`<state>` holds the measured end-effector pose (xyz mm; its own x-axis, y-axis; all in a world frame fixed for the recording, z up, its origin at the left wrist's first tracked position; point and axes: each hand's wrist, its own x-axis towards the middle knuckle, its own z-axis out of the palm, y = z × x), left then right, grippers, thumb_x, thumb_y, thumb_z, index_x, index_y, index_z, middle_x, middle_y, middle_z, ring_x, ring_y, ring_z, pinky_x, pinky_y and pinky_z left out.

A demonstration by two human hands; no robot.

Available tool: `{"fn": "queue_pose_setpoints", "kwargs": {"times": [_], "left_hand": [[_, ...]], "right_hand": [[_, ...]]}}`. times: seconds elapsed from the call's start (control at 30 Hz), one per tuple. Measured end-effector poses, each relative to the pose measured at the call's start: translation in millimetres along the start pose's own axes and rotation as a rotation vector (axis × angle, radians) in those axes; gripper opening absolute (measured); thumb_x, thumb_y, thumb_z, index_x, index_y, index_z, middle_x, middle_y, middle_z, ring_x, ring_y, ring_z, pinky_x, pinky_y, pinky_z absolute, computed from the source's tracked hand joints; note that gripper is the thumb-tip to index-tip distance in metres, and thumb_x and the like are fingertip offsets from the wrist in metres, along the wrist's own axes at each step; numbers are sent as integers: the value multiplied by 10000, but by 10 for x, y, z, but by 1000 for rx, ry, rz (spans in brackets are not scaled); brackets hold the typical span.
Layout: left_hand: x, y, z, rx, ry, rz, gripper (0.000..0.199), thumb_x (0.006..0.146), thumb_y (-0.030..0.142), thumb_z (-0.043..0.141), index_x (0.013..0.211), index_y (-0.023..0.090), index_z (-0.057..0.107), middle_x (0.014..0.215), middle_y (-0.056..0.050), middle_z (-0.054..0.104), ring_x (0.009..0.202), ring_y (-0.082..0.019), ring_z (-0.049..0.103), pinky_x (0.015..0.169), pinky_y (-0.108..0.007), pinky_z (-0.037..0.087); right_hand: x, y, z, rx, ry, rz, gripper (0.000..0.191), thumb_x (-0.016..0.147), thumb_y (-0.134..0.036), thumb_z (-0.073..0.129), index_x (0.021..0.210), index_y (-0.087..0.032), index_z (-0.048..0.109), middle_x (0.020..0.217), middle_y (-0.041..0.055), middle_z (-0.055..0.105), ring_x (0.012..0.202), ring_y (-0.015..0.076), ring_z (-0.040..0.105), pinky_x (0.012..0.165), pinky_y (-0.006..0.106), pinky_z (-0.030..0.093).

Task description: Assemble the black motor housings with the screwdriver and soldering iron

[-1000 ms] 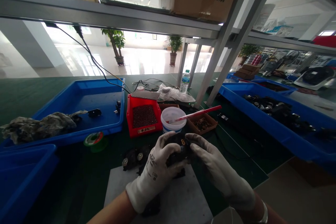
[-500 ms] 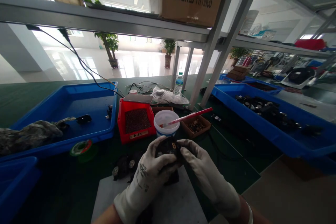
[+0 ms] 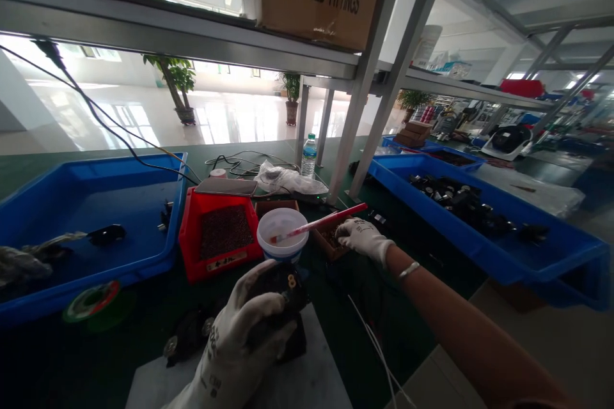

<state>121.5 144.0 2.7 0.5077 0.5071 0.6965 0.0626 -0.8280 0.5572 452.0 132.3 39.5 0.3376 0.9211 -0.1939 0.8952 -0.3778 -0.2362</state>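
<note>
My left hand (image 3: 249, 326), in a white glove, is wrapped round a black plastic part (image 3: 298, 294) with two small brass rings on its face. It holds the part over a pale board (image 3: 316, 364). My right hand (image 3: 357, 236), gloved too, reaches into a small cardboard box (image 3: 330, 254) of tiny brass pieces. Its fingers are bent down together, their tips partly hidden. Beside it a red-handled brush (image 3: 330, 220) lies across a white tub (image 3: 283, 255). More black parts (image 3: 185, 335) with metal discs lie left of my left hand.
A red bin (image 3: 192, 255) of small dark pieces stands left of the tub. Blue trays (image 3: 163, 255) flank the workspace; the right blue tray (image 3: 460, 236) holds several black parts. A metal shelf post (image 3: 352, 121) rises behind. A tape roll (image 3: 91, 303) sits at left.
My right hand has left the black part and moved forward and right into the small box. My left hand still holds the part. The whole view has shifted right.
</note>
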Motion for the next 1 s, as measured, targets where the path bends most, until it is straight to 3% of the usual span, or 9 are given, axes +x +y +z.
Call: {"fn": "queue_pose_setpoints", "kwargs": {"times": [0.27, 0.73, 1.0], "left_hand": [[-17, -107, -19, 57, -23, -25, 323, 928, 130, 679, 1192, 280, 567, 1479, -111, 580, 1308, -272, 660, 921, -357, 658], [14, -129, -15, 111, 27, 17, 277, 931, 150, 685, 1174, 238, 585, 1447, -136, 601, 1307, -256, 658, 962, -347, 646], [5, -113, -15, 87, 6, -5, 311, 924, 132, 686, 1196, 244, 584, 1464, -144, 582, 1308, -273, 655, 964, -364, 642]], "right_hand": [[324, -33, 90, -145, -165, 33, 264, 1035, -358, 657, 1259, -221, 675, 1339, 92, 661, 1129, 243, 676, 972, 456, 585], [543, 63, 221, -179, -56, 92, 321, 1034, -371, 657, 1313, -212, 645, 1362, 101, 645, 1132, 253, 675, 961, 468, 591], [532, 15, 310, -211, -46, 33, 312, 1034, -365, 658, 1307, -214, 648, 1354, 100, 648, 1120, 247, 678, 951, 459, 596]]}}
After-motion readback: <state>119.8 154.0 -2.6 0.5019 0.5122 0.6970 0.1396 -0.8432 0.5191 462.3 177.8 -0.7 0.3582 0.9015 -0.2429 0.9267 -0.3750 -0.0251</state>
